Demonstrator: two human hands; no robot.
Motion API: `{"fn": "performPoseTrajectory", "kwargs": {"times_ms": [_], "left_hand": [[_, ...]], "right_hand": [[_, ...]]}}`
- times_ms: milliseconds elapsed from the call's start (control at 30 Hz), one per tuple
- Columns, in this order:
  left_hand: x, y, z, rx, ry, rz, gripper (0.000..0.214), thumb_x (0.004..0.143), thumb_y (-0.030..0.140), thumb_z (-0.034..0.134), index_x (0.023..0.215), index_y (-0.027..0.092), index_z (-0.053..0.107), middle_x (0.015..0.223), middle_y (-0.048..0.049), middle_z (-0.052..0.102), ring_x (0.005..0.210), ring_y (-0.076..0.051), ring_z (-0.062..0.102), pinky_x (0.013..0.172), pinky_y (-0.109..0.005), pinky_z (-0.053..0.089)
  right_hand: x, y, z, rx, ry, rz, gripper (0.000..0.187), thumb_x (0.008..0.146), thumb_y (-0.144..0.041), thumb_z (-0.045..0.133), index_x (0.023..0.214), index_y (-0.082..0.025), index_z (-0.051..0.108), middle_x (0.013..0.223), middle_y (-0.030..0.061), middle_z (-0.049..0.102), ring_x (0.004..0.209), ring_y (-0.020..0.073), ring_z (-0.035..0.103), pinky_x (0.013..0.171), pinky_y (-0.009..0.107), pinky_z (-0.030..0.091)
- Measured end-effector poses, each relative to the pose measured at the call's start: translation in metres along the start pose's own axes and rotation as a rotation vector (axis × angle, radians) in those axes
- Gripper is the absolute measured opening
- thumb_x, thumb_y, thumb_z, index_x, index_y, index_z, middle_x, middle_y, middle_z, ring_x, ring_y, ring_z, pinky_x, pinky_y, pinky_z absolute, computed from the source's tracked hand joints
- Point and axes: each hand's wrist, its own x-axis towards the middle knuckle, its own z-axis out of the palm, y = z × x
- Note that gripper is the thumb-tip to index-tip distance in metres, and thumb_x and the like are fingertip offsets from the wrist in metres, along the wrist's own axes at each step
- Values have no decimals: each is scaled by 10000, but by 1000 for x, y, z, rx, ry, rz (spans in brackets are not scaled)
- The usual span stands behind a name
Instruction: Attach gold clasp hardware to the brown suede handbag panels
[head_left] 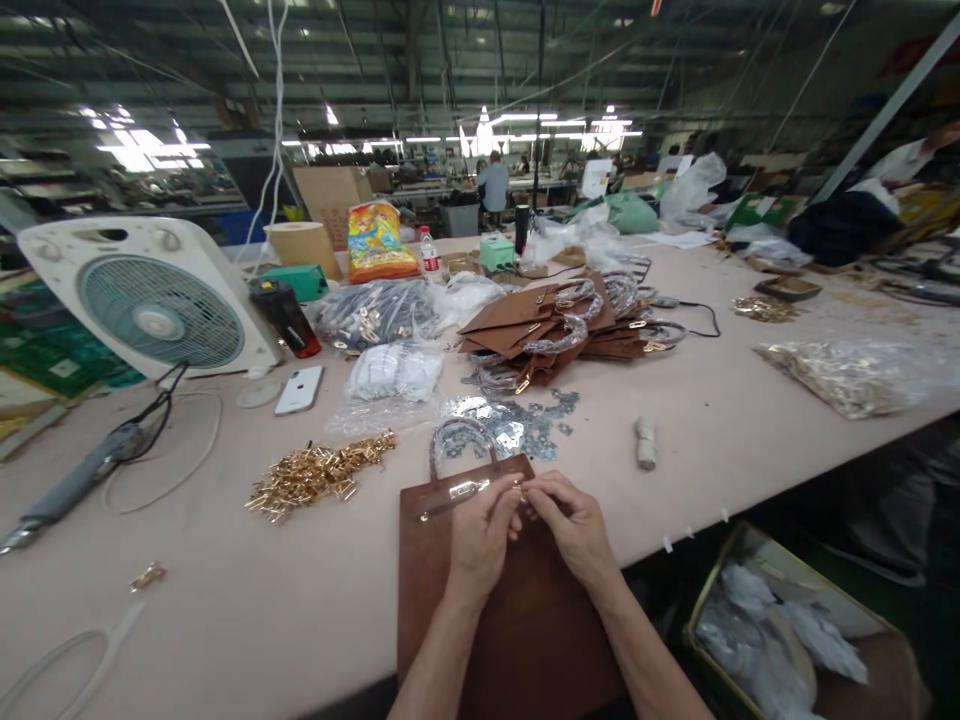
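Observation:
A brown handbag panel [427, 600] with a plastic-wrapped handle [463, 425] lies at the table's front edge, beneath both hands. Gold-coloured hardware [469, 489] is fitted near its top, beside my left hand. My left hand [484, 535] pinches a small gold metal fitting [519, 490] between thumb and forefinger. From the other side, my right hand [570, 515] closes its fingertips on the same fitting. Its exact shape is mostly hidden by the fingers. A heap of gold metal fittings [319, 475] lies to the left, and thin silver plates [514, 425] are scattered beyond the bag.
Stacked brown bag pieces [555, 325] lie farther back. On the left stand a fan [157, 300] and a dark bottle [289, 320], with a phone [299, 390] and an electric screwdriver [82, 475] nearby. A bin [795, 630] holding plastic sits below the right edge.

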Motion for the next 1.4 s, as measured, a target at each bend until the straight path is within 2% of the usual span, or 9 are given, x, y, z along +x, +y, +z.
{"fn": "performPoseTrajectory", "kwargs": {"times_ms": [100,267,367,633,933,1133,1267,1400], "left_hand": [[0,0,0,-5,-3,-22,416,992,489,620,1184,148,762,588,25,634,478,-89,556,497,-178,471],[0,1,-1,-37,-29,-47,417,969,500,647,1157,149,769,576,28,637,464,-84,549,481,-172,463],[0,2,-1,-49,-21,-68,433,958,520,654,1143,147,774,555,34,620,447,-80,528,466,-171,452],[0,8,1,-59,-19,-45,486,907,567,711,1114,133,778,584,11,657,470,-104,577,459,-196,506],[-3,7,5,-70,-51,20,329,935,415,723,1137,157,761,748,-26,754,599,-133,690,591,-220,598],[-5,13,5,1,-55,70,267,952,373,696,1128,194,788,877,-51,800,633,-152,713,620,-237,607],[-6,15,4,78,-50,148,230,970,351,675,1112,222,803,908,-45,807,671,-149,719,667,-227,595],[-6,16,3,49,-35,149,217,955,329,694,1114,228,801,907,-37,811,676,-152,727,674,-229,599]], "right_hand": [[-1,1,-1,-8,-6,-8,130,940,-361,750,1001,-272,822,971,51,716,864,192,667,767,307,561],[1,4,-6,84,-56,57,152,936,-380,748,949,-245,817,907,37,696,736,158,639,667,285,555],[2,2,-6,82,-79,67,172,940,-387,742,939,-230,811,892,36,698,741,162,644,671,287,552],[-1,-4,-2,-44,-12,-8,233,993,-421,668,926,-221,769,937,52,692,779,181,643,686,297,554],[-3,-1,0,-64,35,-23,252,1021,-422,618,888,-217,680,895,23,621,792,175,602,718,287,504],[-5,2,2,-74,49,10,301,1038,-460,566,883,-215,647,907,28,602,822,184,582,727,285,501],[-4,8,-1,-77,47,8,295,1031,-456,576,877,-215,646,899,23,597,848,183,569,759,282,495],[-4,14,-1,5,49,38,280,1006,-466,622,890,-215,665,920,29,607,858,185,574,759,289,506]]}}
